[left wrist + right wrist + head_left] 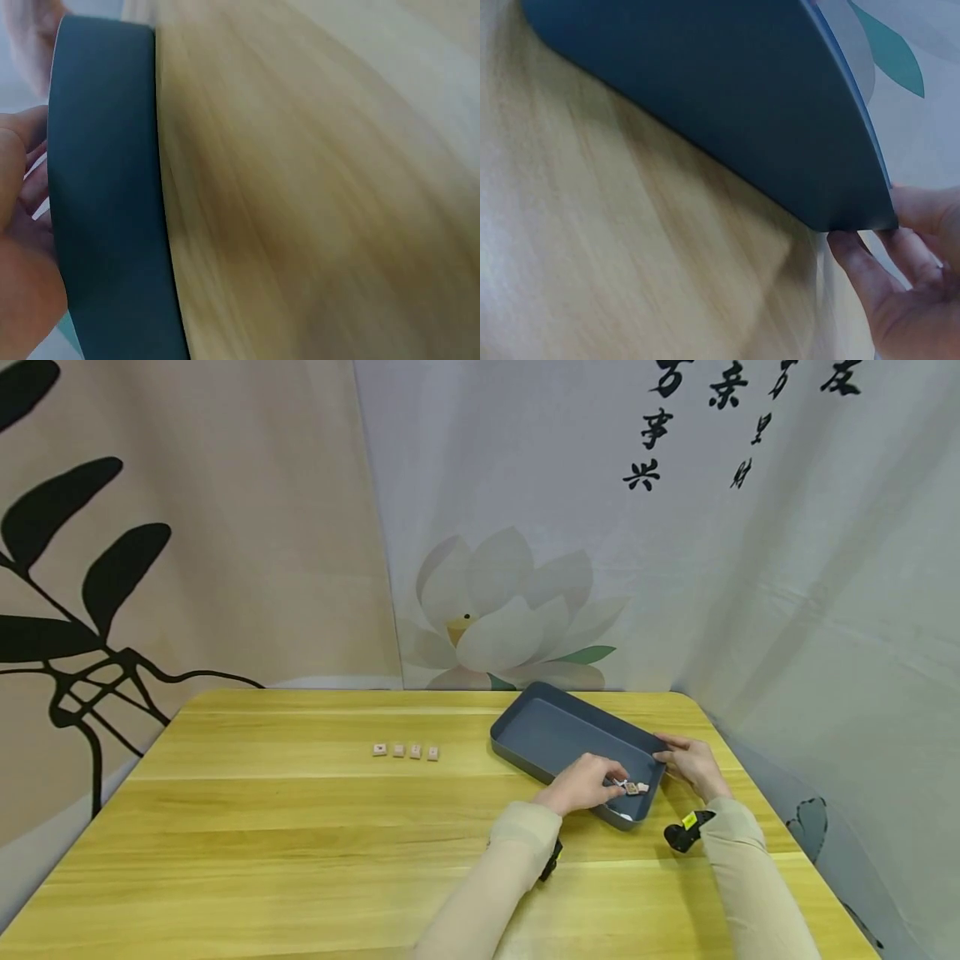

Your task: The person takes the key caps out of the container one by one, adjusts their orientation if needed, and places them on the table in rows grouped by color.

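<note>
A dark blue-grey rectangular tray [570, 727] sits at the right of the table, turned at an angle. My right hand [693, 766] grips its right end, with thumb and fingers [862, 274] at the corner. My left hand [583, 783] reaches over the near wall, its fingertips at a few small pale blocks [633, 788] inside the tray. Whether it pinches one of them is unclear. From the left wrist, the tray's wall [112, 180] hides the blocks and part of the fingers. A white piece [625, 816] shows near the tray's near corner.
Several small pale blocks with dark marks [399, 750] stand in a row on the wooden table [300, 843], left of the tray. A printed curtain [525, 485] hangs behind the table. Each wrist carries a black camera [684, 833].
</note>
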Action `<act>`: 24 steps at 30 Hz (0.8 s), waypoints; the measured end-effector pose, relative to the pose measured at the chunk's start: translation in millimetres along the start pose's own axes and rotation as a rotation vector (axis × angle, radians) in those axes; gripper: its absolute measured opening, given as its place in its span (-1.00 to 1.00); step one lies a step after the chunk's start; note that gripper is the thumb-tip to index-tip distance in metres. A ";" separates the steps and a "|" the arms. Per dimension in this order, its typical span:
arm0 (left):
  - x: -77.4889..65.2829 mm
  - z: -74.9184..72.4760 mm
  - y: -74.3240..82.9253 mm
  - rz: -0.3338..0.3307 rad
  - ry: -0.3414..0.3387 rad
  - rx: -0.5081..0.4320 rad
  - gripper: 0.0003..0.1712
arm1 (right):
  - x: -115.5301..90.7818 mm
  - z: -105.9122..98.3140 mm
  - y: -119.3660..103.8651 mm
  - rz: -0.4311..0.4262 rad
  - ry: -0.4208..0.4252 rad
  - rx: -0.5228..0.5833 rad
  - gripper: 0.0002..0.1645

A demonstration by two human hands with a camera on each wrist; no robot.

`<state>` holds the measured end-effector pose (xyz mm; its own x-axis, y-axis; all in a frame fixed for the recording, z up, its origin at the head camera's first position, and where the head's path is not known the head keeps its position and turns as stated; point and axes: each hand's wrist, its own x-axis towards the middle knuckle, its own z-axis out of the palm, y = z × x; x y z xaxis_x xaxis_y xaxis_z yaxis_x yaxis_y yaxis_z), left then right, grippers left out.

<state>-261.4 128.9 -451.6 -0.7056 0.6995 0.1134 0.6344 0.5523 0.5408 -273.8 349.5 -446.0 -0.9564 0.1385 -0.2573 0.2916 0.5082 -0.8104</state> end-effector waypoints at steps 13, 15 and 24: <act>6.1 11.7 11.2 -0.022 -0.128 0.252 -0.66 | 1.3 -2.3 0.4 -0.004 -0.018 0.022 -0.36; 6.6 12.4 10.0 0.000 -0.116 0.271 -0.68 | 1.1 -1.6 0.3 -0.003 -0.016 0.024 -0.37; 7.2 12.7 7.6 0.023 -0.037 0.270 -0.77 | 0.3 -1.4 0.5 -0.011 0.001 -0.008 -0.38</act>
<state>-257.7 143.9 -457.3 -0.6814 0.7264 0.0899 0.7147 0.6339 0.2956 -273.9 350.9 -445.6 -0.9595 0.1333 -0.2481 0.2809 0.5166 -0.8088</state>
